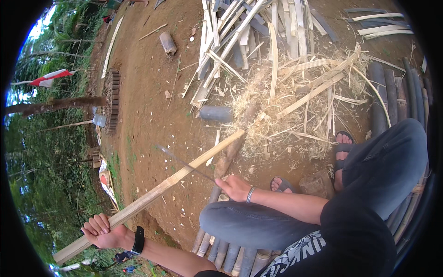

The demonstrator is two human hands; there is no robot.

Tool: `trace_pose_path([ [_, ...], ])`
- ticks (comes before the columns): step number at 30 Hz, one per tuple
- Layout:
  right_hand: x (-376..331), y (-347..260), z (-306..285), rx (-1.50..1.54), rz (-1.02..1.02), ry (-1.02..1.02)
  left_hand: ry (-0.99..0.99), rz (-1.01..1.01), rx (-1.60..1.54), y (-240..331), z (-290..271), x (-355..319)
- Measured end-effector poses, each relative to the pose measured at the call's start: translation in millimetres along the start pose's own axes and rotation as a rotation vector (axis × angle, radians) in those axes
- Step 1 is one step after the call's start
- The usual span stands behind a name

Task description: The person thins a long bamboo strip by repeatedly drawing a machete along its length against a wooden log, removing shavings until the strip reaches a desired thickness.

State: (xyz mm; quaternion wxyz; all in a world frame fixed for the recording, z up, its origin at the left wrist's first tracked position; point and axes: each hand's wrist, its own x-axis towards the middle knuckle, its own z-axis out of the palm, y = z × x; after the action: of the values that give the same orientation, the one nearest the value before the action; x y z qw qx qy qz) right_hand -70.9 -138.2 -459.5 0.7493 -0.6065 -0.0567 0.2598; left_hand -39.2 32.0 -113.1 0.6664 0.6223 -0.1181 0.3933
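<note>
My left hand (99,229) grips the near end of a long pale bamboo slat (161,187) that runs diagonally up to the right, its far tip resting near a heap of shavings (258,115). My right hand (235,187) is closed on the handle of a long thin knife (182,161), whose blade lies across the slat near its middle. A black band sits on my left wrist and a bracelet on the right. I sit with knees bent, in blue trousers and sandals.
Split bamboo strips (249,32) lie piled at the top. Dark bamboo tubes (392,92) lie at the right and under my legs. A short log (168,43) and a dark bamboo section (216,113) rest on the bare earth. Trees and a slope fall away on the left.
</note>
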Motion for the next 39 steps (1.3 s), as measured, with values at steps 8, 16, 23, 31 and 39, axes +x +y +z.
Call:
trace_pose_path([
  [8,17.5,74.3,-24.3,0.112,0.275,0.154,0.026,0.008,-0.016,2.1,-6.6,3.5],
  [16,16.5,97.2,-31.9,-0.013,0.230,0.187,0.013,-0.012,-0.020,2.4,-17.7,3.7],
  [23,11.7,91.4,-17.9,-0.025,0.171,0.188,-0.002,-0.014,0.009,0.6,-13.6,5.9],
  [31,22.6,94.0,-38.2,0.023,0.250,0.200,-0.099,-0.045,-0.035,1.7,-8.7,14.4],
  [39,19.1,99.7,-36.8,-0.038,0.244,0.245,-0.078,-0.032,-0.024,0.1,-4.4,15.1],
])
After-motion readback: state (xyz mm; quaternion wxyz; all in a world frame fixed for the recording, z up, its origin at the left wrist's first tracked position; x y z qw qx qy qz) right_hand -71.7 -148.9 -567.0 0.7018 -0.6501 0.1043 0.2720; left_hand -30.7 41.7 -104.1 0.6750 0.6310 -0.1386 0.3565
